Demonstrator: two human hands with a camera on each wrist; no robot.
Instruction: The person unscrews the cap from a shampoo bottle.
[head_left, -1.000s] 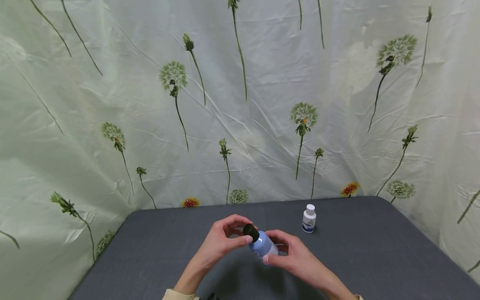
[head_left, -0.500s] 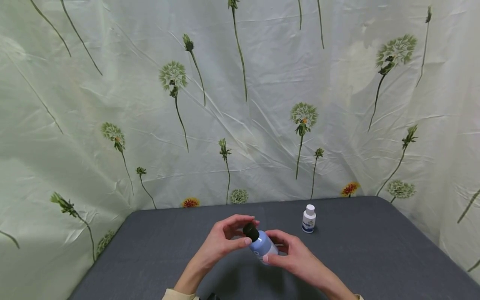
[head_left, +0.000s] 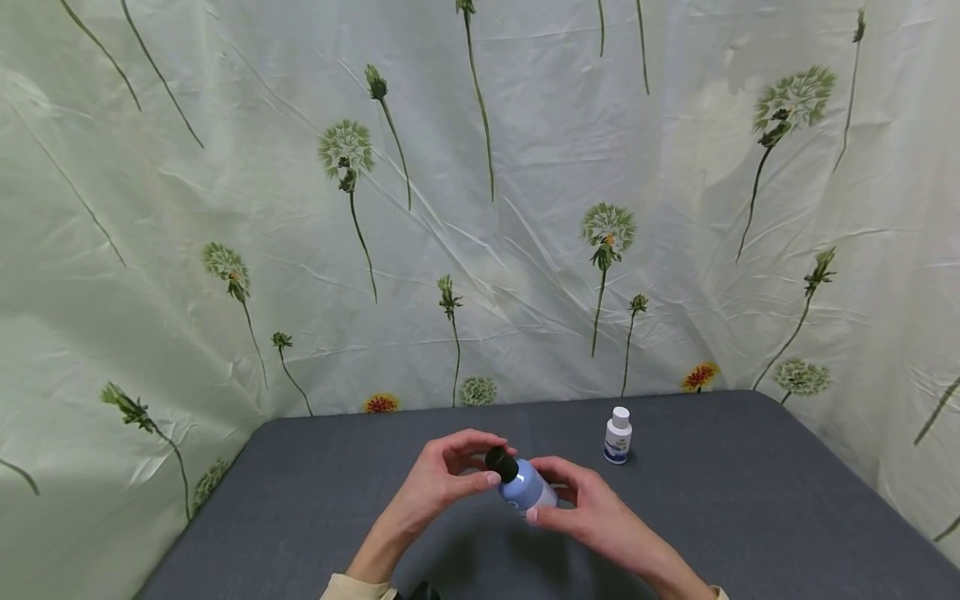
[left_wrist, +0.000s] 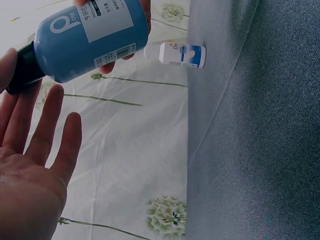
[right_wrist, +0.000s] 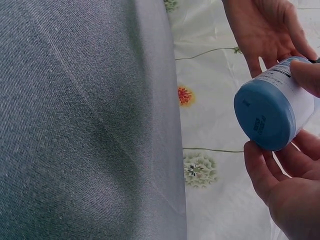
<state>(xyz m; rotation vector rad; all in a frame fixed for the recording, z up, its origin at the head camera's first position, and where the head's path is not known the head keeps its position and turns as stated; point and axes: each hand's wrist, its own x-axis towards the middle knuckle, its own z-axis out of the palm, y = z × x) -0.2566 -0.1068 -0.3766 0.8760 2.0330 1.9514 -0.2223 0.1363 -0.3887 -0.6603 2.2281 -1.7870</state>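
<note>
A blue plastic bottle (head_left: 527,490) with a pale label and a black cap (head_left: 501,464) is held tilted above the table, its cap end pointing up and left. My right hand (head_left: 588,510) grips the bottle's body, thumb on the near side and fingers behind. My left hand (head_left: 444,477) pinches the black cap between thumb and fingers. In the left wrist view, the thumb lies against the cap (left_wrist: 24,69), and the other fingers spread beneath it. The right wrist view shows the bottle's round base (right_wrist: 262,117), with fingertips below and the thumb above.
A small white bottle (head_left: 618,437) with a blue-and-white label stands upright on the dark grey table (head_left: 720,492), toward the back right. Behind the table hangs a pale curtain (head_left: 525,250) printed with dandelions.
The left fingers lift a little off the cap half a second ago, then close back on it now. The right hand and the bottle stay almost in place.
</note>
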